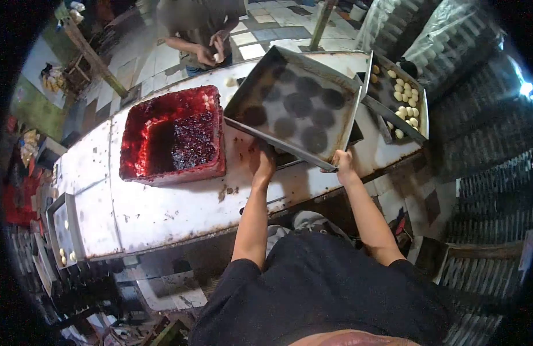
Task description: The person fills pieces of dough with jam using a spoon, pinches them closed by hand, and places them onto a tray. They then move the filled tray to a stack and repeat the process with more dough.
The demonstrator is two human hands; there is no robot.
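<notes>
Both hands grip the near edge of an empty baking tray [298, 109] — left hand [263, 162] under one corner, right hand [342, 161] at the other. The tray tilts above the white table [162, 207], just beside a red tub [174, 134] of dark jam.

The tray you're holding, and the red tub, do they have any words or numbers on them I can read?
No readable text anywhere.
Tray, held by the left hand and right hand: only dark round marks.
Red tub: no label.
White table: only stains.
</notes>
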